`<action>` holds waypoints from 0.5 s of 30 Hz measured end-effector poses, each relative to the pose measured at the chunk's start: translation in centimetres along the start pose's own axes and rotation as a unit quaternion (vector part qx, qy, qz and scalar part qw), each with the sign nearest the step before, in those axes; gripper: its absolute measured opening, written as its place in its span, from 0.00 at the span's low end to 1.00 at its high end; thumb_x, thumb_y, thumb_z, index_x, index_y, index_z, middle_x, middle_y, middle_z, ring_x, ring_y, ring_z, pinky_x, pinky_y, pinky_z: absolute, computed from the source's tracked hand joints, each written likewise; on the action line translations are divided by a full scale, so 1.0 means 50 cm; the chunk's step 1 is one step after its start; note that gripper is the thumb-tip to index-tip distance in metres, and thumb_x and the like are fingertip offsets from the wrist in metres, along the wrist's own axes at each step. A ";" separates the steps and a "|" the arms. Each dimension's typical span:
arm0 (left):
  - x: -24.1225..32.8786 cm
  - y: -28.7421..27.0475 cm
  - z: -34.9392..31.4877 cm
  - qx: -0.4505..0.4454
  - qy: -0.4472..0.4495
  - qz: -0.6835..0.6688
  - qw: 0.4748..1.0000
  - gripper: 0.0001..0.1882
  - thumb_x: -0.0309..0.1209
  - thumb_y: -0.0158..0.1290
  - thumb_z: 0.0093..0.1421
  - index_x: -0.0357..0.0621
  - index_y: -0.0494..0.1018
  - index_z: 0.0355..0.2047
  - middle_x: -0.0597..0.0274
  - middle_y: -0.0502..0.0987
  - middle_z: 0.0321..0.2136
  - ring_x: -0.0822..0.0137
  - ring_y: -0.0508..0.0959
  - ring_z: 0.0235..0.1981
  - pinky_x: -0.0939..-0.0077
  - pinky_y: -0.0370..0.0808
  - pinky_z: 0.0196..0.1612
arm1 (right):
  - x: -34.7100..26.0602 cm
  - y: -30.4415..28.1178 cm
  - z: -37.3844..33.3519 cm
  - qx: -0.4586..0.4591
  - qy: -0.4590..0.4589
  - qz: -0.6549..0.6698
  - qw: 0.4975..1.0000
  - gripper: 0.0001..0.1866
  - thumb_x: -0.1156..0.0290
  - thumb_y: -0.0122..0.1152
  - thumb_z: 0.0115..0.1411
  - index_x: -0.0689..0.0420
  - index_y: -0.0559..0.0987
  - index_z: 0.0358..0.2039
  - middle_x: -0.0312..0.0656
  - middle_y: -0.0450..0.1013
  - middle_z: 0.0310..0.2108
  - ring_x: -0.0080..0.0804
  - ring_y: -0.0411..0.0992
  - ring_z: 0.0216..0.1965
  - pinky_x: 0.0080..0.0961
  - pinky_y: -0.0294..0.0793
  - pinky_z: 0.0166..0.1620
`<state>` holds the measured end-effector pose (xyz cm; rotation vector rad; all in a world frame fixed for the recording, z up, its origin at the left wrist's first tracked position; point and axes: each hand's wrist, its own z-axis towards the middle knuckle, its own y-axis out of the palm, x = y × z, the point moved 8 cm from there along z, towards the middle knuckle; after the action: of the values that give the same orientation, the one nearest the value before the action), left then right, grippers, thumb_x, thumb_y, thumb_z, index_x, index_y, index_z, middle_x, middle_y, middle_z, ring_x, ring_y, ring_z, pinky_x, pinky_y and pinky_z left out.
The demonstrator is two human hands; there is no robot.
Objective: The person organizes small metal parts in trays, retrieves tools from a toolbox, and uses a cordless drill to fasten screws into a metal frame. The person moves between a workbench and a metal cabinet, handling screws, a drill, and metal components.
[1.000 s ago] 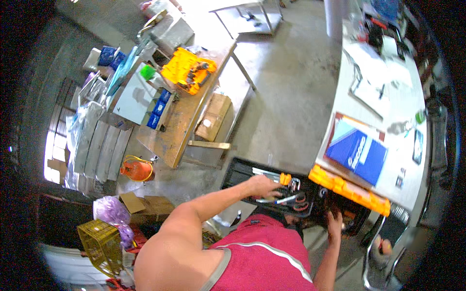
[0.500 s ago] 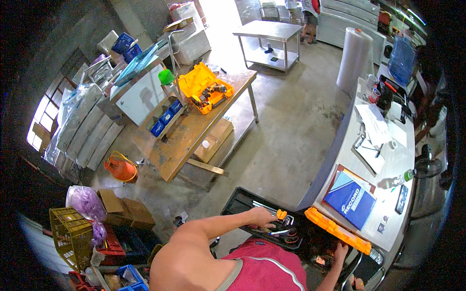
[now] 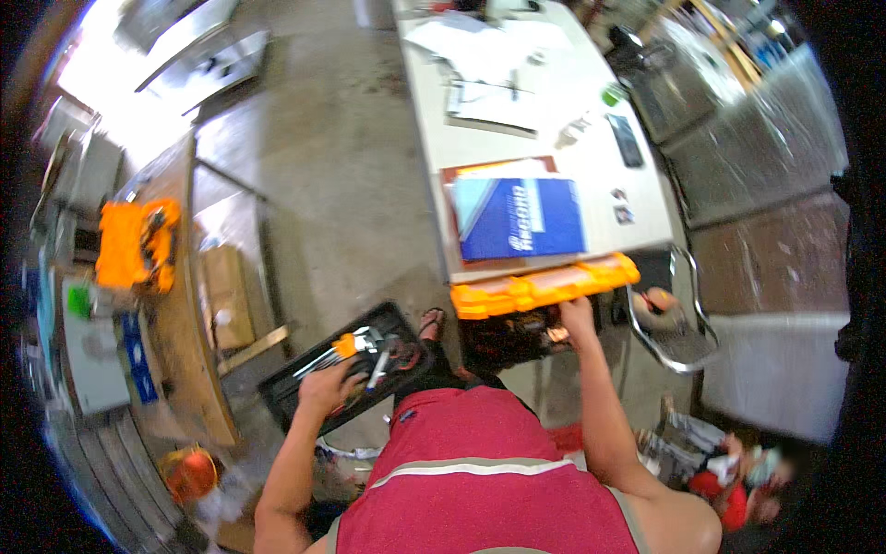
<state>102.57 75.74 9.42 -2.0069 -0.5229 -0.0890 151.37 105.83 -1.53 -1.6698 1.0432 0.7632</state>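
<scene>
My left hand (image 3: 328, 388) rests with curled fingers on loose tools in a black tray (image 3: 286, 392) on the floor. It lies next to an orange-handled tool (image 3: 343, 346) and a blue-handled one (image 3: 378, 369); what it grips is blurred. My right hand (image 3: 577, 316) reaches to the lower edge of a long orange case lid (image 3: 544, 284), above a dark open toolbox (image 3: 503, 342). Its fingers are hidden against the box.
A white table (image 3: 443, 148) ahead carries a blue book (image 3: 521, 217), papers and a phone (image 3: 626, 140). A metal chair (image 3: 678, 323) stands at right. A wooden bench (image 3: 198, 369) at left holds an orange tool case (image 3: 134, 245), with a cardboard box (image 3: 226, 295) under it.
The view has swung round, so the table now lies ahead and the bench at left. Both hands stay at the tray and the toolbox.
</scene>
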 end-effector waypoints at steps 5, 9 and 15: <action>-0.016 -0.174 0.019 0.151 0.036 0.031 0.987 0.22 0.46 0.57 0.61 0.52 0.76 0.52 0.50 0.82 0.31 0.48 0.82 0.30 0.54 0.77 0.32 | -0.040 0.019 -0.044 0.017 0.113 -0.042 0.993 0.16 0.70 0.58 0.65 0.65 0.74 0.50 0.40 0.77 0.39 0.24 0.75 0.35 0.27 0.74 0.39; 0.081 -0.318 0.122 0.228 0.109 0.061 0.966 0.22 0.44 0.58 0.62 0.45 0.76 0.51 0.47 0.82 0.32 0.46 0.82 0.32 0.54 0.77 0.35 | -0.111 -0.003 -0.081 0.066 0.044 -0.109 0.991 0.19 0.68 0.58 0.64 0.64 0.73 0.53 0.49 0.77 0.45 0.44 0.75 0.47 0.35 0.73 0.49; 0.330 -0.389 0.401 0.224 0.189 0.077 0.953 0.25 0.50 0.53 0.65 0.47 0.73 0.55 0.43 0.81 0.36 0.41 0.81 0.37 0.49 0.77 0.40 | -0.165 -0.055 -0.084 0.077 -0.010 -0.173 0.982 0.15 0.61 0.60 0.61 0.59 0.83 0.40 0.58 0.78 0.40 0.59 0.76 0.44 0.47 0.75 0.47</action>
<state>106.54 105.95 20.58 -1.5273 -0.1221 -0.2326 150.34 104.58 8.00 -1.6469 0.7493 0.4580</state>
